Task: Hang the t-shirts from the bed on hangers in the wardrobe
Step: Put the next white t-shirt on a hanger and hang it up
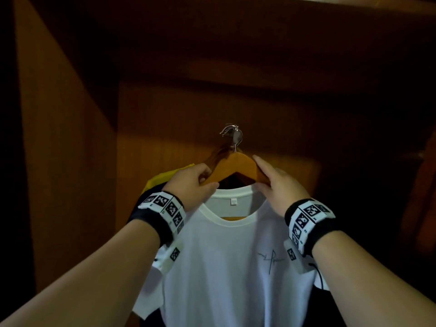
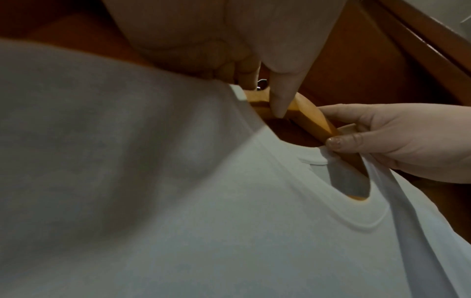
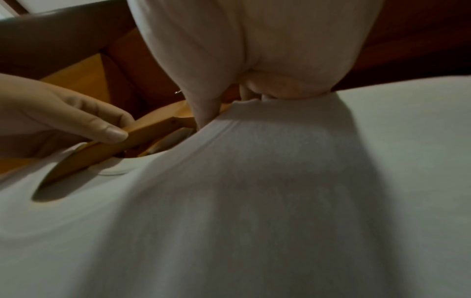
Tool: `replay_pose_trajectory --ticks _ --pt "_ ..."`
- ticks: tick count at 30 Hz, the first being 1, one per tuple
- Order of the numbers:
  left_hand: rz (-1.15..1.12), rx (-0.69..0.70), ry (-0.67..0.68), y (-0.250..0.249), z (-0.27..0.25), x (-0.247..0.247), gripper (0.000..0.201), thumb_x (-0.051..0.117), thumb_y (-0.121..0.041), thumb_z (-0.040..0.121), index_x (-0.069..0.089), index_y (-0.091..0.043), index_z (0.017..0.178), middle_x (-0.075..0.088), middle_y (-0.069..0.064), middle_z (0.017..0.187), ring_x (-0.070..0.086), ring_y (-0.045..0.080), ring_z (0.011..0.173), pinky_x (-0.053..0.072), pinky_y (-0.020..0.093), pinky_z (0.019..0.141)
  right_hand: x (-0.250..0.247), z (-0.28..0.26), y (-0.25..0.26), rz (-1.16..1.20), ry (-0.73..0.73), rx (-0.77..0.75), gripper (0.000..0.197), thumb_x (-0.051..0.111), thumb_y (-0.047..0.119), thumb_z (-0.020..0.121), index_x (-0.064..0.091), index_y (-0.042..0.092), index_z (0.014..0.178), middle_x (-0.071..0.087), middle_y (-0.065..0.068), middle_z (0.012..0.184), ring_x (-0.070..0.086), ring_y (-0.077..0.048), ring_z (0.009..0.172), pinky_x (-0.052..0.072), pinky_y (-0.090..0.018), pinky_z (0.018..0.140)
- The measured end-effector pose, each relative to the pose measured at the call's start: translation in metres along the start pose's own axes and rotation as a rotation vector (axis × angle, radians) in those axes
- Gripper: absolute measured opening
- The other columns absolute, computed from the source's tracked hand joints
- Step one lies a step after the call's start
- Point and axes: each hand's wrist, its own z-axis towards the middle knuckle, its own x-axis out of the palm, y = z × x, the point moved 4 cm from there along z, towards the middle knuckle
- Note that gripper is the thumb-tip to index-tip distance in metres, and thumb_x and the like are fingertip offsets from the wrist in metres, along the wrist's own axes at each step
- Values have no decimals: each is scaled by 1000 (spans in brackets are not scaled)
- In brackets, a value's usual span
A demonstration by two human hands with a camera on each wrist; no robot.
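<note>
Head view: left hand [image 1: 192,182] and right hand [image 1: 277,185] each grip an arm of the wooden hanger [image 1: 232,167], the white t-shirt [image 1: 236,267] hanging below them.

Left wrist: thumb clamped on wood.

Right wrist: collar bunched under the fingers; tugging may slip a shoulder off.

A home bedroom wardrobe: dark reddish-brown wooden wardrobe panels [image 1: 70,161] enclose a chrome rail end [image 1: 232,135]; from that rail hang a wooden hanger [image 1: 236,167] bearing a white cotton t-shirt [image 1: 236,267], with a yellow garment [image 1: 162,178] behind.
</note>
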Motion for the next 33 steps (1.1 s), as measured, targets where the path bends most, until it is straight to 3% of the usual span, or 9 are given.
replay_pose_trajectory --ticks 4,7,10,15,19,22,24,29,33 --pt "190 53 -51 3 8 -5 36 65 -55 91 60 -38 123 50 -13 113 47 11 111 49 38 99 7 -1 1 15 -40 9 69 53 38 104 10 50 157 54 -4 131 59 -23 104 52 -33 80" --pt "243 96 -79 7 13 -7 40 64 -56 91 56 -42 128 45 -13 116 38 13 115 43 39 104 13 -4 1 46 -65 33 69 53 41 104 10 52 156 53 -3 126 58 -21 101 52 -32 79" --pt "245 121 -89 12 15 -7 53 64 -58 90 49 -43 138 44 -11 128 37 15 123 41 40 108 19 -8 -1 73 -82 44 69 53 43 103 9 51 157 53 -3 122 58 -20 99 55 -34 79" --pt "223 139 -78 25 14 -3 63 64 -60 91 45 -35 146 44 -8 141 37 16 132 39 41 111 18 -15 -2 213 -108 103 64 53 44 103 20 48 158 48 6 125 56 -15 106 48 -30 85" --pt "202 148 -144 38 11 -10 50 62 -62 91 57 -31 130 52 -10 125 45 14 120 44 36 100 15 -20 -8 239 -166 167 46 51 41 104 44 35 149 48 8 118 55 -14 107 43 -27 83" --pt "193 130 -160 51 9 -13 39 61 -61 90 62 -30 113 52 -13 103 53 14 101 48 34 83 23 -22 -9 200 -136 204 34 50 42 105 57 26 134 51 3 110 54 -16 96 38 -21 68" --pt "191 116 -134 58 8 -13 37 61 -63 89 61 -30 107 51 -13 97 54 14 92 50 34 76 25 -23 -8 173 -133 210 31 49 42 105 58 23 128 50 3 105 53 -16 92 36 -20 65" --pt "250 93 -51 60 2 -17 37 60 -70 87 58 -34 98 50 -13 97 52 8 85 51 34 73 21 -26 -3 147 -126 201 29 48 40 106 58 19 124 50 2 102 51 -15 87 35 -22 63" --pt "276 57 -5 44 -6 -29 39 64 -69 86 60 -30 87 56 -6 91 57 15 80 52 36 71 15 -31 -1 150 -124 182 24 49 40 106 59 22 120 51 6 98 49 -6 79 35 -21 61"
